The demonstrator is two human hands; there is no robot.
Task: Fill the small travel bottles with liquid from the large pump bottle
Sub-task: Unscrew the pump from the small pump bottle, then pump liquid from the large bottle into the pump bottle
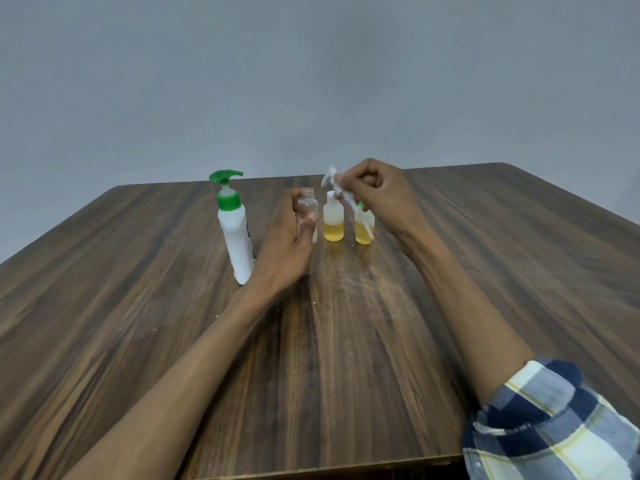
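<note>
On the wooden worktop (346,341) stands a white pump bottle (236,237) with a green pump head. To its right is a row of three small bottles. The left hand (287,247) has its fingers around the empty clear bottle (307,211), which has no cap. The right hand (377,195) pinches a blurred white sprayer (337,190) above the two bottles (334,220) partly filled with yellow liquid.

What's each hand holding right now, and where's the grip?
Left hand grips the empty clear bottle around its body, upright on the table. Right hand pinches a blurred white spray cap with tube near its top; exact grip point unclear.
</note>
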